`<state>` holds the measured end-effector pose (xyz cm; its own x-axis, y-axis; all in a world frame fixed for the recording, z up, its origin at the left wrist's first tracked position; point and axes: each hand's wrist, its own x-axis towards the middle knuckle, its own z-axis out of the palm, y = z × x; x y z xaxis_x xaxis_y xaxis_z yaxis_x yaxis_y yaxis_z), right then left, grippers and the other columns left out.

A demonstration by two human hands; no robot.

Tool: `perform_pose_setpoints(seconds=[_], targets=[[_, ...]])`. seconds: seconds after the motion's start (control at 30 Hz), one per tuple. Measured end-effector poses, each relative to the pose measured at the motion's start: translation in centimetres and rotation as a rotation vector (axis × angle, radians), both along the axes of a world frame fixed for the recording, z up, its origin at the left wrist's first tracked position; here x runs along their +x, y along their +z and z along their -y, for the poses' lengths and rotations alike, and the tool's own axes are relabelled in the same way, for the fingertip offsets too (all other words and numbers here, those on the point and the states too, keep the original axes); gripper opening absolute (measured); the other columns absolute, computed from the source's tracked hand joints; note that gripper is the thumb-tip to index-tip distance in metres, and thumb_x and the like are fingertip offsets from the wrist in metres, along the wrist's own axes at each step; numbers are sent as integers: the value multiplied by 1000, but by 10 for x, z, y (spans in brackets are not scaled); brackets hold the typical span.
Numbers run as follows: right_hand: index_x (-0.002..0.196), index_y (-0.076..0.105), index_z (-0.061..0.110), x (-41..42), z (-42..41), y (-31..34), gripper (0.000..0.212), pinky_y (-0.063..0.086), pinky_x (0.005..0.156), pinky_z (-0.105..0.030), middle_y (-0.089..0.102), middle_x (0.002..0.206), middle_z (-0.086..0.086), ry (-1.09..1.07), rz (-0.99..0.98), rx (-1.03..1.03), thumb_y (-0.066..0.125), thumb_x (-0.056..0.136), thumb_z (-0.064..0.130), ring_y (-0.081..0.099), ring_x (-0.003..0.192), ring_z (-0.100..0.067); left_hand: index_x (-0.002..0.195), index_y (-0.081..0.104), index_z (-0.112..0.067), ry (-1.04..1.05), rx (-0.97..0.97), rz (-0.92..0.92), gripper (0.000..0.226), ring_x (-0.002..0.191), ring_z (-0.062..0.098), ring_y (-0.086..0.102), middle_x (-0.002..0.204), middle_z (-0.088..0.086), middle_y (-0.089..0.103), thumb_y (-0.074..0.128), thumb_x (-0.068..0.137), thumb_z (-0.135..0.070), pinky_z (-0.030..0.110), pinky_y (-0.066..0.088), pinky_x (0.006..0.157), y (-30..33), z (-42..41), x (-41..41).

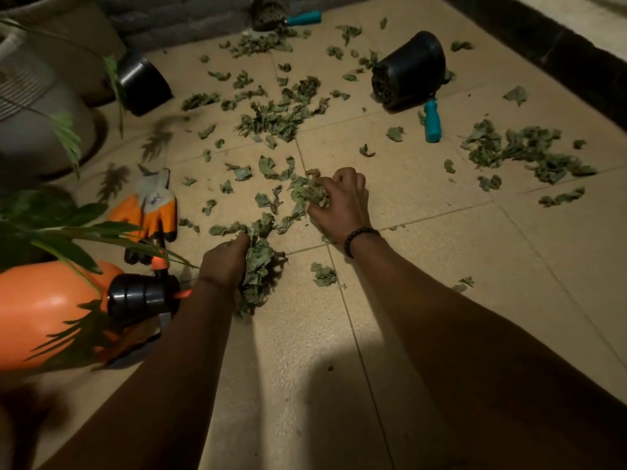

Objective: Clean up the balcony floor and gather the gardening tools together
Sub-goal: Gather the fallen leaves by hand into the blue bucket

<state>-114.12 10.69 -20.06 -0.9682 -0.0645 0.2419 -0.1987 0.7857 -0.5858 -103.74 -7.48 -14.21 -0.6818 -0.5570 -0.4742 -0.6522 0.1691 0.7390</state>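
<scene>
Dry green leaves (274,120) lie scattered over the beige tiled floor (424,198). My left hand (225,262) grips a thick bunch of leaves (259,276) low on the floor. My right hand (341,201) has its fingers curled into another clump of leaves (307,193) just ahead. A teal-handled tool (432,122) lies beside a tipped black pot (409,69). A second teal-handled tool (303,18) lies at the far wall. An orange and grey gardening glove (154,205) lies to the left.
An orange spray bottle (51,310) with a black cap lies at the near left under plant fronds (68,228). A black pot (144,83) and large pale planters (37,130) stand at the left. A dark raised ledge (559,42) bounds the right side.
</scene>
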Motion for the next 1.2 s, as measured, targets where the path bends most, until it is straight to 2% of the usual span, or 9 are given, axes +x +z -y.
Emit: perform_pose_setpoints(seconds=[0.13,0.3,0.5,0.67,0.73,0.87,1.0,1.07,1.2], targets=[[146,34,44,-19,20,7,67,-3,118,-54,7,163,4,332,217,65,58,86,60,8,150,-20,131,59,0,-35,-35,20,59,116,36,57,119,13,59,53,97,-47,43,46,103,-1,2,1],[142,47,33,-1,62,19,50,15,118,-52,32,156,5,809,106,404,55,93,34,26,142,-22,125,64,-2,-89,-37,8,65,112,36,60,127,21,63,49,95,-58,47,47,102,4,1,3],[114,67,25,19,17,16,29,44,99,-40,53,139,4,737,-17,196,62,90,42,46,121,-18,111,67,0,-72,-29,-6,51,110,38,59,121,23,62,52,96,-46,49,47,101,3,-2,4],[143,36,42,82,-12,8,78,2,117,-49,22,157,5,655,105,280,54,76,76,10,144,-17,98,69,-8,-49,59,-44,54,107,42,63,117,24,66,54,77,-55,53,51,98,-3,-1,3],[141,39,40,92,-7,3,69,9,115,-55,25,154,1,613,17,366,49,81,73,12,143,-24,106,68,-3,-47,81,-40,52,111,42,63,120,25,65,56,85,-49,51,51,99,-2,-3,3],[118,59,25,95,-2,-1,32,46,82,-40,54,121,-5,505,-191,316,63,88,35,44,112,-29,94,64,-9,15,57,-33,60,107,40,61,119,23,64,49,69,-62,52,50,98,6,-10,8],[107,60,11,99,3,-6,30,42,51,-28,57,99,-12,378,-210,328,68,80,0,55,85,-30,127,58,0,97,139,-11,53,116,40,56,121,15,58,47,100,-44,41,49,97,18,-20,14],[105,61,12,95,6,6,18,53,61,-35,58,100,-12,188,-77,132,60,89,3,58,88,-30,120,60,0,117,224,-24,54,112,39,59,112,12,59,51,95,-47,46,49,100,23,-31,15],[92,69,31,88,17,51,21,58,84,-44,70,105,-2,-382,521,-1199,64,84,50,66,100,-29,103,69,-16,198,467,-139,58,91,34,72,102,12,74,59,64,-57,53,58,86,7,-50,-5]])
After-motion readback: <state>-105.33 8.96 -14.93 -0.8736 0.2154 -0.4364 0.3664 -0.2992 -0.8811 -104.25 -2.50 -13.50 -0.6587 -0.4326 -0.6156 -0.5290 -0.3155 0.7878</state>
